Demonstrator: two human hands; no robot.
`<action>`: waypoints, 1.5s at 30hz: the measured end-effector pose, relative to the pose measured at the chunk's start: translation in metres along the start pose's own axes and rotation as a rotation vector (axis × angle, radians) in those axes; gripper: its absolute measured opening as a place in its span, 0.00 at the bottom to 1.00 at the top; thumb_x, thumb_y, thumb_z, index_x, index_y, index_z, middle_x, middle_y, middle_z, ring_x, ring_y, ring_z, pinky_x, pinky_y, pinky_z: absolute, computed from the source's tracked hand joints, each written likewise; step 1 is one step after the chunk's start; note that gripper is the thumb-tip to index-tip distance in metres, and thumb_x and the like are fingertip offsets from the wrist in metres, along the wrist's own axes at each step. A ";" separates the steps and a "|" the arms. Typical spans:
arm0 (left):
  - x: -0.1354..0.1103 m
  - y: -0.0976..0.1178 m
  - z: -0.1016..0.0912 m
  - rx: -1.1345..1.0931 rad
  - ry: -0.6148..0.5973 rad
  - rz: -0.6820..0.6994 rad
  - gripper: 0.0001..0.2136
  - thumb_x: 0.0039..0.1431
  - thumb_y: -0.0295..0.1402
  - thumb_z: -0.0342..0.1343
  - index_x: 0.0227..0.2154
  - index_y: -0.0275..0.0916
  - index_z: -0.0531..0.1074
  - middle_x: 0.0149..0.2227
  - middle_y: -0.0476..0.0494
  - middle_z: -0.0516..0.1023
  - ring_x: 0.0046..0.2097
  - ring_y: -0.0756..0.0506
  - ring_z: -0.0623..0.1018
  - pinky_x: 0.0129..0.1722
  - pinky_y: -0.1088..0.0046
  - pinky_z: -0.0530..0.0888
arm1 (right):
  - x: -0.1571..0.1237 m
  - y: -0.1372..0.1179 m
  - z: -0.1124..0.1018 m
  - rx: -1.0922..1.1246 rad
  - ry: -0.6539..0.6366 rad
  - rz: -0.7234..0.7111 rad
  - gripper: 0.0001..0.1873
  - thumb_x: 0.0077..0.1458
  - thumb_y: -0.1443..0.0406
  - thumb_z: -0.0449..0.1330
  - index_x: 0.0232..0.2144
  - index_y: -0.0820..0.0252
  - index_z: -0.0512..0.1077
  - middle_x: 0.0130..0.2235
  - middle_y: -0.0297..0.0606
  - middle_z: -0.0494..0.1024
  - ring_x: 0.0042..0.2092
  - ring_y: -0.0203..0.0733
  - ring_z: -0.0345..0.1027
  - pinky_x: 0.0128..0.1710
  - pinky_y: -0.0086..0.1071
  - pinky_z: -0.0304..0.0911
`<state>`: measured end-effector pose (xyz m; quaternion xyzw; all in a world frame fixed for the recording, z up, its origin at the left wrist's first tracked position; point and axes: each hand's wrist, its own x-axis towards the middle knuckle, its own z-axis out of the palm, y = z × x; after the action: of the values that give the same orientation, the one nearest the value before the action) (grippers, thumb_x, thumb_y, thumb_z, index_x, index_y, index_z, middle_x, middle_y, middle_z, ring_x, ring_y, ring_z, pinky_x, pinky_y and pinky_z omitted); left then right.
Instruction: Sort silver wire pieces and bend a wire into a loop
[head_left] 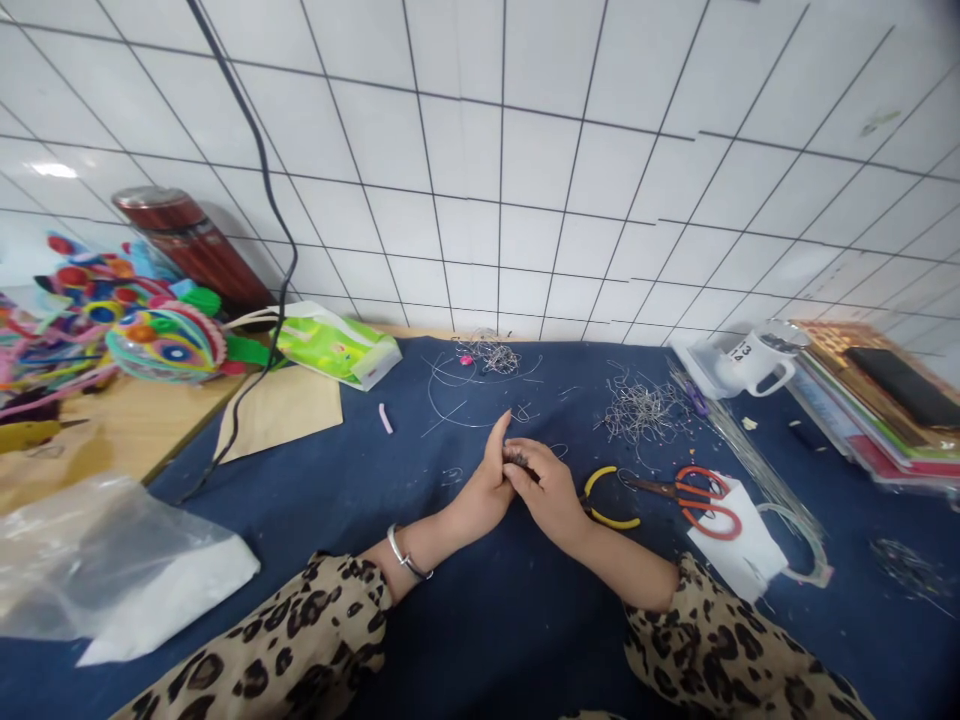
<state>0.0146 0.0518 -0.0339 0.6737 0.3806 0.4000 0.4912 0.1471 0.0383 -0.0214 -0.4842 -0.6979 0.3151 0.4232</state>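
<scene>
Over the middle of the blue cloth, my left hand (487,487) and my right hand (551,492) meet. The left thumb points up, while the other left fingers are mostly hidden behind the right hand. My right fingers are curled, thumb against fingertips, at a small dark bit (516,457) too hidden to name. Just right of my right hand lie yellow-handled pliers (616,522), partly covered by it. Beyond the hands is a tangle of thin wire (491,355) with a pink piece in it. A larger heap of short wire pieces (643,408) sits farther right.
Red-handled scissors (709,500) lie on white paper (742,545) at right, near a bundle of straight wires (765,465) and a white mug (761,362). At left are a plastic bag (90,560), a green packet (330,345) and a black cable (262,160). A tiled wall (480,150) rises behind.
</scene>
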 end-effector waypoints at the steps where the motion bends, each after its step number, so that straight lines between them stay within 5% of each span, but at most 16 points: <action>1: 0.000 0.000 0.000 -0.007 0.013 -0.009 0.35 0.56 0.26 0.49 0.62 0.42 0.36 0.64 0.38 0.43 0.64 0.41 0.49 0.62 0.57 0.49 | 0.000 0.000 0.000 0.015 0.001 0.011 0.11 0.56 0.65 0.54 0.41 0.55 0.72 0.48 0.39 0.72 0.51 0.41 0.63 0.55 0.38 0.56; 6: 0.002 -0.001 0.002 -0.161 0.051 -0.124 0.39 0.53 0.26 0.53 0.62 0.42 0.35 0.43 0.42 0.71 0.45 0.44 0.72 0.51 0.58 0.66 | 0.001 -0.001 0.001 0.080 -0.027 0.050 0.09 0.57 0.66 0.52 0.38 0.56 0.72 0.49 0.38 0.71 0.53 0.39 0.61 0.55 0.36 0.54; 10: 0.002 -0.003 0.001 -0.275 0.059 -0.183 0.41 0.51 0.26 0.55 0.62 0.43 0.35 0.33 0.48 0.71 0.37 0.47 0.73 0.43 0.64 0.70 | 0.001 -0.003 0.000 0.091 -0.090 0.056 0.08 0.58 0.65 0.51 0.36 0.57 0.70 0.52 0.38 0.69 0.55 0.39 0.59 0.56 0.37 0.53; 26: 0.004 0.001 -0.012 -0.392 -0.141 -0.222 0.28 0.53 0.25 0.51 0.58 0.43 0.52 0.54 0.43 0.65 0.57 0.44 0.63 0.58 0.60 0.57 | 0.002 0.006 0.000 0.097 -0.067 0.077 0.10 0.60 0.63 0.49 0.39 0.57 0.69 0.47 0.38 0.72 0.50 0.39 0.64 0.52 0.34 0.56; 34: 0.001 -0.007 -0.009 -0.238 -0.099 -0.161 0.36 0.48 0.18 0.47 0.61 0.43 0.44 0.57 0.42 0.61 0.59 0.44 0.61 0.61 0.58 0.52 | 0.003 0.002 -0.002 0.014 -0.083 0.022 0.08 0.59 0.65 0.51 0.38 0.57 0.69 0.48 0.38 0.71 0.52 0.39 0.62 0.53 0.36 0.55; 45: -0.006 -0.005 -0.004 0.057 -0.029 -0.007 0.35 0.53 0.20 0.45 0.62 0.38 0.35 0.60 0.35 0.54 0.60 0.42 0.58 0.60 0.55 0.52 | -0.007 -0.004 0.008 -0.062 -0.086 -0.041 0.20 0.59 0.62 0.50 0.53 0.61 0.57 0.51 0.47 0.66 0.53 0.44 0.59 0.54 0.41 0.55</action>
<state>0.0082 0.0484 -0.0395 0.6916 0.3870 0.3777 0.4788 0.1397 0.0304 -0.0239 -0.4688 -0.7346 0.3053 0.3839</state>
